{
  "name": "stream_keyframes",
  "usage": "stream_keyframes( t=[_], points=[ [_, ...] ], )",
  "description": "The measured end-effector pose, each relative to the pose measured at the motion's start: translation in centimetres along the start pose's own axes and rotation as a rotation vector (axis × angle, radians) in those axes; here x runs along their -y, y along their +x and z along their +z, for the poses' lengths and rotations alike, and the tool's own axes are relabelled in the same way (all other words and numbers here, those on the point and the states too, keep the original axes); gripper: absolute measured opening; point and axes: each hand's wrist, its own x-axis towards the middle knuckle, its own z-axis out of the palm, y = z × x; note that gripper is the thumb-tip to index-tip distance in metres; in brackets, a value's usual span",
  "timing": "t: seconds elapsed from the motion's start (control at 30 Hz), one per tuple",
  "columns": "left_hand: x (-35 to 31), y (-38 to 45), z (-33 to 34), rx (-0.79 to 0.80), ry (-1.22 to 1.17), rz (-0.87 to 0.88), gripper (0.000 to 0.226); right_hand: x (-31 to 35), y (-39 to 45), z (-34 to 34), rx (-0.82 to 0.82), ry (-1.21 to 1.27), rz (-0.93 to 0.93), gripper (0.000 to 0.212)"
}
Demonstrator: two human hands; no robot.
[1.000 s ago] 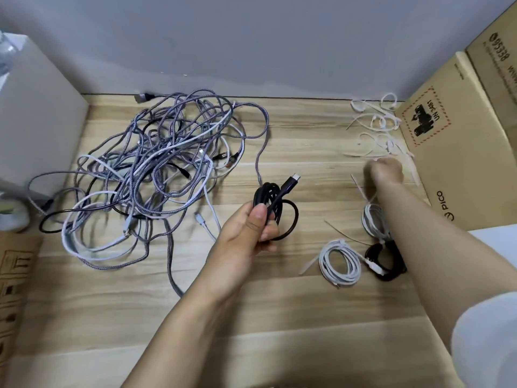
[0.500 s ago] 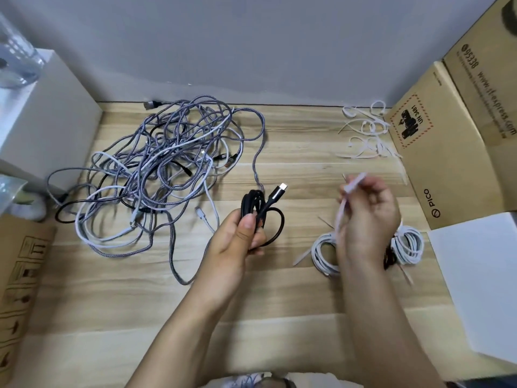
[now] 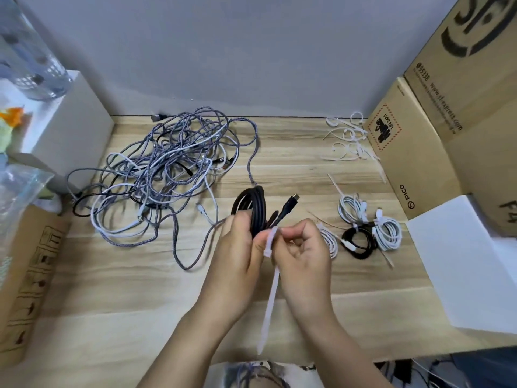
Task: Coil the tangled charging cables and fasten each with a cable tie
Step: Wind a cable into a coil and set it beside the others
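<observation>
While left hand (image 3: 237,256) clamps coiled black cable (image 3: 253,208) above surface (image 3: 112,289), right hand (image 3: 300,247) pinches white cable tie (image 3: 272,278) beside coil. Step: fastening. Next likely calls for wrapping tie round bundle, threading tail through head. Tangled cables (image 3: 165,169) left; finished coils (image 3: 366,231), spare ties (image 3: 347,138) right. Loose plug end (image 3: 291,203) may obstruct.

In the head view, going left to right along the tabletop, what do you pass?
Tangled cables → black coil gripped by the left hand → white cable tie pinched by the right hand → tied coils → cardboard box.
</observation>
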Motion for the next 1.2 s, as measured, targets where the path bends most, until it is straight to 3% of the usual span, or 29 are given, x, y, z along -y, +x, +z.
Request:
stream_keyframes(
  t=[0.1,0.23,0.47,0.53,0.6,0.7,0.77,0.87,0.97,1.1,1.2],
  points=[
    [0.0,-0.1,-0.2,-0.035,0.038,-0.015,0.013,-0.3,-0.5,-0.3,0.058,-0.071,-0.003,0.034],
    [0.2,-0.5,-0.3,-0.044,0.062,0.004,0.019,0.4,-0.2,-0.4,0.195,0.116,0.101,0.029],
    [0.0,-1.0,-0.3,-0.038,0.153,0.070,0.024,0.6,-0.6,-0.9,0.201,0.137,0.175,0.029],
    [-0.5,-1.1,-0.3,-0.044,-0.012,-0.008,0.029,0.8,-0.6,-1.1,0.171,0.158,0.155,0.020],
    [-1.4,-1.0,-0.4,0.002,-0.368,-0.153,0.029,1.2,-0.7,-1.4,0.161,0.179,0.125,0.004],
    [-1.4,-0.9,-0.6,0.081,-0.739,-0.275,0.027,1.4,-0.7,-1.6,0.164,0.155,0.072,0.008],
    [-1.4,-1.0,-0.7,0.084,-0.799,-0.278,0.029,1.4,-0.9,-1.5,0.141,0.135,0.031,0.015],
    [-1.9,-1.3,-0.4,0.036,-0.710,-0.225,0.028,1.5,-1.1,-1.2,0.061,0.011,-0.009,0.032],
    [-2.0,-1.6,-0.2,-0.087,-0.443,-0.102,0.016,1.2,-1.0,-1.3,-0.012,-0.078,-0.002,0.047],
    [-1.5,-1.7,-0.1,-0.132,0.014,0.103,0.016,1.2,-0.8,-1.3,-0.055,-0.191,0.033,0.047],
    [-1.2,-1.7,0.4,-0.143,0.145,0.176,0.030,1.8,-1.1,-1.2,-0.024,-0.213,0.043,0.043]
  ],
)
